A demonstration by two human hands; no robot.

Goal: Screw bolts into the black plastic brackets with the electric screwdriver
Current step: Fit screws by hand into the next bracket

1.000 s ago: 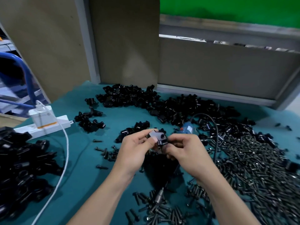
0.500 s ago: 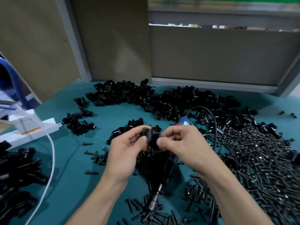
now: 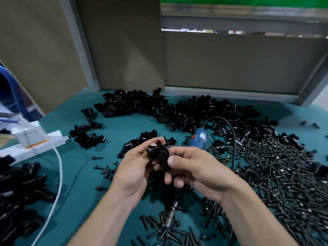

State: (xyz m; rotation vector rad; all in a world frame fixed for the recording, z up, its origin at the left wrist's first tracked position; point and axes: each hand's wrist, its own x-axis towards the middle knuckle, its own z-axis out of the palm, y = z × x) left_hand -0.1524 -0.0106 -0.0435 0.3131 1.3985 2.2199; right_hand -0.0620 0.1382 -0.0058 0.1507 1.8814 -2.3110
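Fingers (image 3: pixel 150 142) of left hand (image 3: pixel 134 167) and right hand (image 3: pixel 200 169) grip one black bracket (image 3: pixel 159 155), mostly hiding it.

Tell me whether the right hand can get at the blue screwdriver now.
Probably yes: the screwdriver lies uncovered just beyond the right hand, which must first let go of the bracket shared with the left hand.

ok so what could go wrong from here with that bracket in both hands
Left hand and right hand only pinch the bracket by fingertips; it could slip into the loose bolts. The electric screwdriver lies on the table, its cable looped over the bolts, so lifting it may scatter them.
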